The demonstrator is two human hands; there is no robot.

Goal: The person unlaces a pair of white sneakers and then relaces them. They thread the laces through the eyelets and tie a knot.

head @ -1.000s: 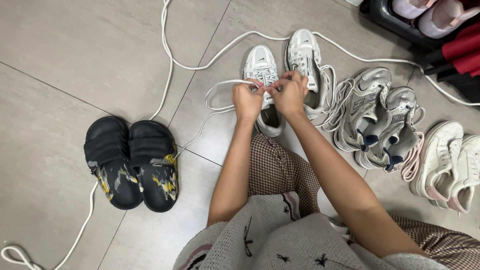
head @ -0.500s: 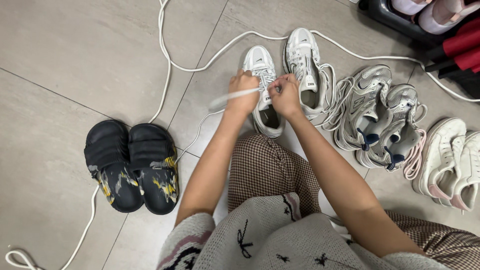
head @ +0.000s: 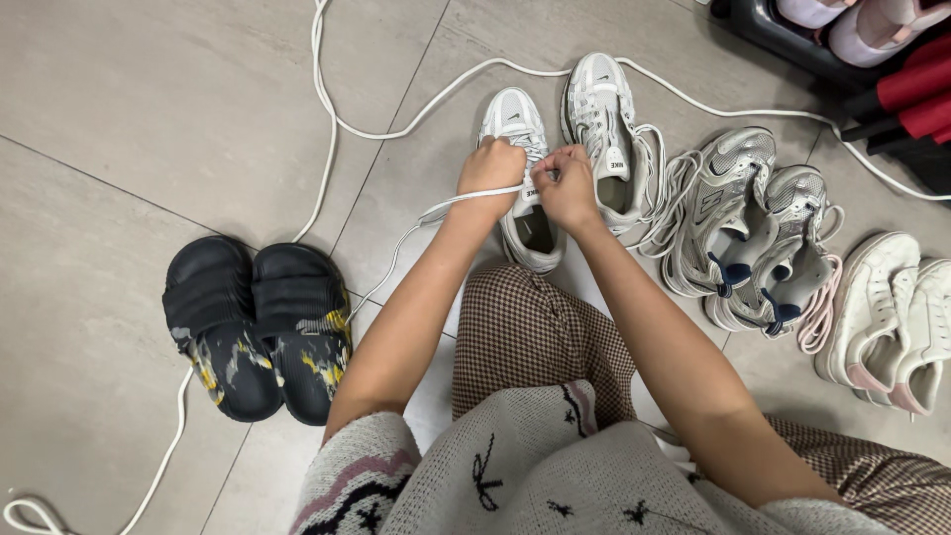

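Note:
A white sneaker [head: 517, 127] lies on the tiled floor in front of my knee, its partner [head: 604, 109] just to its right. Both of my hands are over the near sneaker's lacing. My left hand [head: 489, 168] is closed on a flat white shoelace [head: 444, 207] that runs out to the left and trails down over the floor. My right hand [head: 565, 184] pinches the lace at the middle of the shoe, touching my left hand. My hands hide the knot area.
A pair of black slides [head: 256, 325] with yellow marbling sits at the left. Silver-grey sneakers [head: 753, 223] and white-and-pink sneakers [head: 897, 322] lie at the right. A long white cord [head: 332, 119] snakes across the floor. A dark rack [head: 862, 59] with shoes stands top right.
My left hand has pulled the lace out to the left, drawing a loose loop taut. Both hands have stayed over the same sneaker.

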